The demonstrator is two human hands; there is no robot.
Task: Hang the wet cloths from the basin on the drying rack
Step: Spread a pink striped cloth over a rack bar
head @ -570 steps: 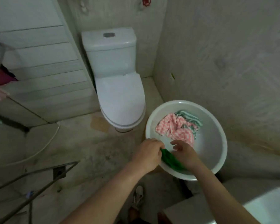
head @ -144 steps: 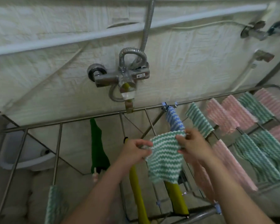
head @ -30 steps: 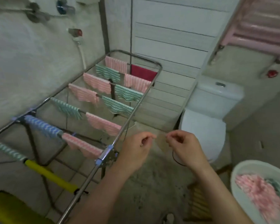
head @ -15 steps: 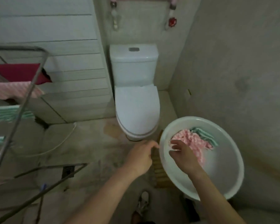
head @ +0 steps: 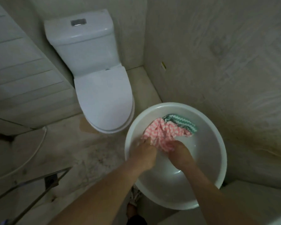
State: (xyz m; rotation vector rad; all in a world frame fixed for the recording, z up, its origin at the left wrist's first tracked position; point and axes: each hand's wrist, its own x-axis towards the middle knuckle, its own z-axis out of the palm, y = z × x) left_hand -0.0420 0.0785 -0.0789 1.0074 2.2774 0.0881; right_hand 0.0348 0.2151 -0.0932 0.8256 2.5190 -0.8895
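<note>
A round white basin [head: 217,161] sits at the lower right of the head view. Inside it lies a crumpled pink-and-white striped cloth [head: 162,133], with a green-and-white striped cloth [head: 180,122] behind it. Both my hands are down in the basin. My left hand [head: 144,153] pinches the near left edge of the pink cloth. My right hand [head: 180,154] grips its near right edge. Only a lower bar of the metal drying rack [head: 31,182] shows at the bottom left.
A white toilet [head: 101,88] with its lid down stands just left of the basin. The bathroom wall [head: 225,62] rises close behind and right of the basin. A white hose [head: 37,148] curves over the stained floor at the left. A shoe [head: 135,195] shows below the basin.
Both hands have dropped into the basin and closed on the pink cloth. The view has tilted down and right, so the rack's hung cloths have left the frame.
</note>
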